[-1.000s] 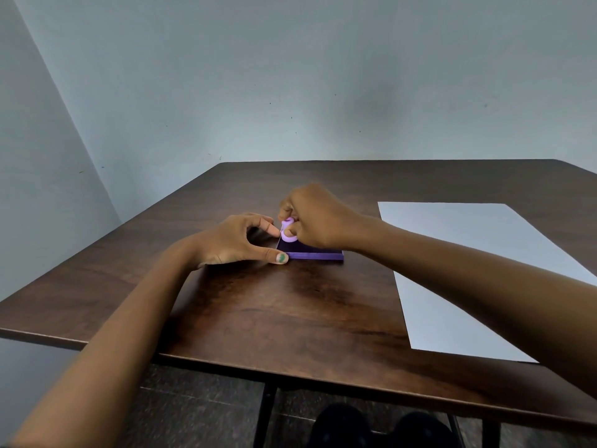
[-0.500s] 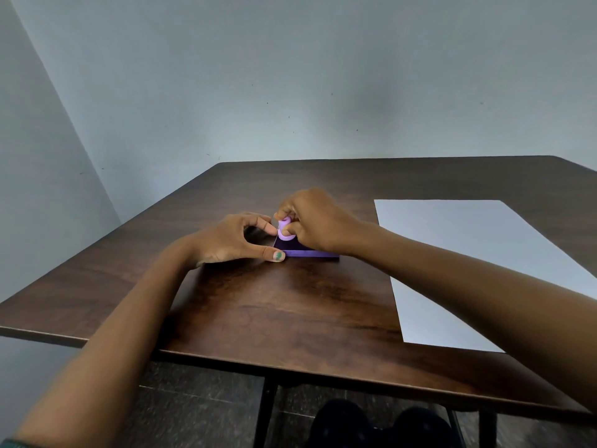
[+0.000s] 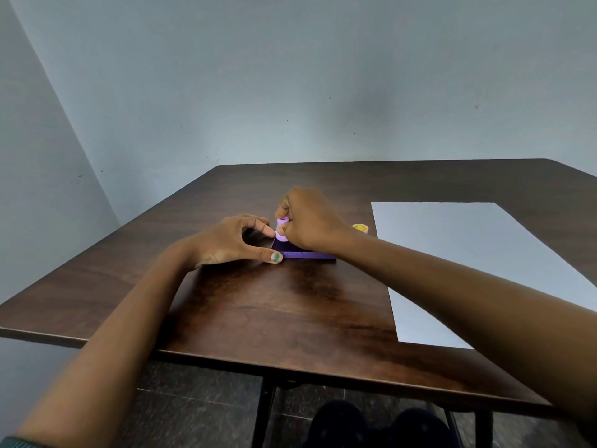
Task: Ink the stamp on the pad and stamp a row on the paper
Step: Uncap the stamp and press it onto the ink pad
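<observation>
Head view, 1 frame. Dark wood-grain tabletop (image 3: 274, 318) against a pale blue-grey wall (image 3: 290, 76).

Ink pad (image 3: 303, 252): flat purple case, dark inked face up, lying at the centre of the tabletop.

Stamp (image 3: 281, 228): small lilac cylinder, upright, its base down on the ink pad's 10 o'clock corner. Contact between base and ink looks made, though the right hand hides part of it.

Right hand (image 3: 310, 218): fingers clenched around the top of the stamp, knuckles up, forearm entering from 4 o'clock.

Left hand (image 3: 232, 239): not gripping anything; fingers curved in a loose C, thumb tip with a green-painted nail (image 3: 275, 257) pressed to the pad's near left corner at 8 o'clock, index fingertip at the far left edge beside the stamp. Forearm enters from 7 o'clock.

Paper (image 3: 468, 260): 1 white sheet, flat, at 3 o'clock from the pad, well apart from it. No marks visible on it.

Small yellow round object (image 3: 360, 228): between the right wrist and the paper's left edge, near the paper; too small to identify.
</observation>
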Motion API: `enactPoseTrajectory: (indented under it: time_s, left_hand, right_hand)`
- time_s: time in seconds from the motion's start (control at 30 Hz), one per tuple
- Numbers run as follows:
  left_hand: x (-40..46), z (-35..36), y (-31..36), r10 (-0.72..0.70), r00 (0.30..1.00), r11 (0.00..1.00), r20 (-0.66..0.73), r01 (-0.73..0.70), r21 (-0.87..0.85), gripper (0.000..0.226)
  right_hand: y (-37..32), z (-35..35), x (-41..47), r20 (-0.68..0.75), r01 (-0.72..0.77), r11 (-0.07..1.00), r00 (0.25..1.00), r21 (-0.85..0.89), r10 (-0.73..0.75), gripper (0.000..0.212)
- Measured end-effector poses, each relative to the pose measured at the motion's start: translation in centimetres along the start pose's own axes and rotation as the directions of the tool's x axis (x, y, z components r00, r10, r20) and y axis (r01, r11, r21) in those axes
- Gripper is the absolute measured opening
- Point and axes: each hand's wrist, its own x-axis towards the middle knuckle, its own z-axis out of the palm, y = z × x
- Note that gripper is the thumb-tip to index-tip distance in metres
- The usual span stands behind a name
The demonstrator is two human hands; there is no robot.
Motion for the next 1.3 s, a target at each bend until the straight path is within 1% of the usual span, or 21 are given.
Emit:
enactPoseTrajectory:
  time_s: [0.1,0.23,0.33,0.47,0.63,0.7,0.83,0.93,1.0,1.1,1.3]
  left_hand:
    - [-0.1,0.0,0.0,0.011,1.000,1.000,0.004,-0.011,0.007,0.051]
    - [-0.2,0.1,0.2,0.018,1.000,1.000,0.010,-0.018,-0.005,0.050]
    - [-0.2,0.1,0.3,0.040,0.999,0.999,0.012,-0.040,-0.012,0.050]
    - [0.0,0.1,0.0,0.009,1.000,1.000,0.013,-0.008,-0.006,0.054]
    - [0.1,0.0,0.0,0.008,1.000,1.000,0.016,-0.008,-0.007,0.054]
    - [0.0,0.0,0.0,0.023,1.000,1.000,0.018,-0.023,-0.016,0.052]
    - [-0.1,0.0,0.1,0.019,1.000,1.000,0.012,-0.018,-0.010,0.050]
    - [0.0,0.0,0.1,0.044,0.999,0.999,0.020,-0.044,-0.015,0.039]
    - [0.1,0.0,0.0,0.039,0.999,0.999,0.022,-0.039,-0.008,0.031]
    - [0.3,0.0,-0.2,0.034,0.999,0.999,0.013,-0.034,-0.002,0.029]
    - [0.3,0.0,-0.3,0.016,1.000,1.000,0.004,-0.016,0.006,0.033]
  right_hand:
    - [-0.3,0.5,0.0,-0.035,-0.029,0.999,0.999,-0.016,0.028,0.016]
    - [-0.4,0.4,0.2,-0.032,-0.049,0.998,0.998,-0.040,0.047,0.016]
    - [0.0,-0.5,0.5,0.063,0.005,1.000,0.998,-0.018,-0.004,0.020]
    - [0.5,-2.0,1.0,0.199,0.026,0.998,0.979,0.065,-0.039,0.027]
    - [0.7,-2.7,1.4,0.289,0.047,0.995,0.955,0.082,-0.069,0.030]
    - [0.5,-2.6,1.4,0.278,0.075,0.996,0.957,0.039,-0.083,0.028]
    - [0.0,-2.0,1.3,0.209,0.112,0.991,0.973,-0.068,-0.095,0.025]
    - [-0.2,-1.6,1.2,0.176,0.134,0.985,0.978,-0.111,-0.114,0.021]
    - [-0.1,-1.7,1.1,0.192,0.132,0.986,0.975,-0.100,-0.111,0.023]
    - [0.2,-2.3,1.2,0.245,0.117,0.992,0.964,-0.037,-0.104,0.027]
    - [0.4,-2.5,1.2,0.256,0.086,0.996,0.963,0.030,-0.091,0.027]
